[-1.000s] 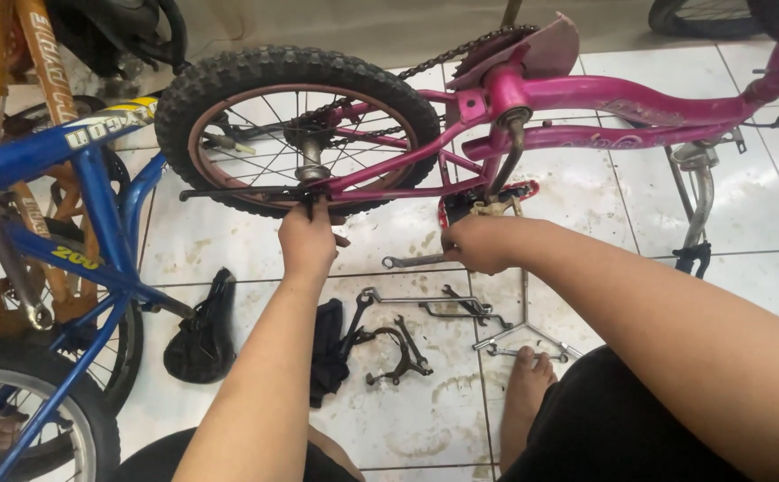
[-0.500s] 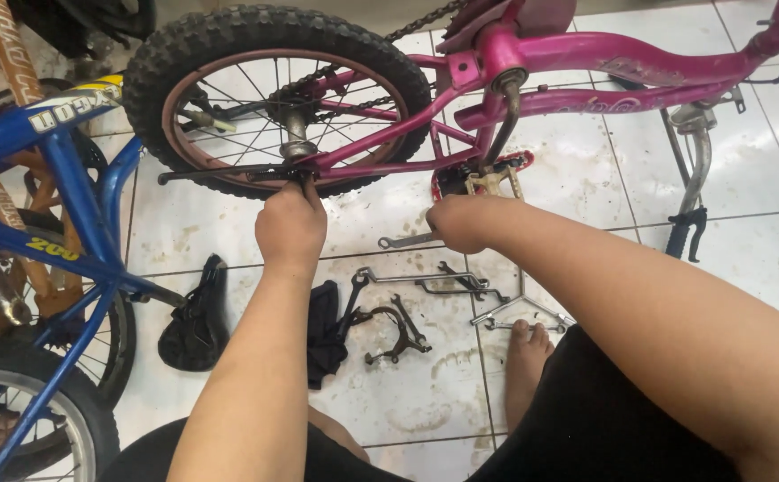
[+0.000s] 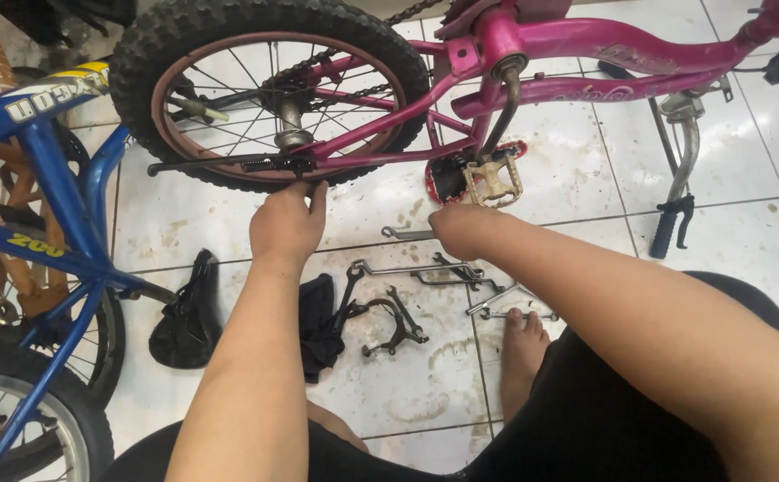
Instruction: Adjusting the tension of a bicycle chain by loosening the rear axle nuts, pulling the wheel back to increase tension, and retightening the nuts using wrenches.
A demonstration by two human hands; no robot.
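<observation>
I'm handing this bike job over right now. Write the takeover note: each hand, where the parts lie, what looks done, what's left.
Left hand: at the rear wheel of the upturned pink bike, fingertips at the dark rod by the axle.
Right hand: closed just below the pedal, beside a wrench on the tiled floor; whether it grips anything is not clear.
Parts: brake caliper, loose metal rods and a black rag lie between the arms; black saddle further left.
Done: saddle and brake parts are off.
Left: wheel remains in the frame, chain on.
</observation>
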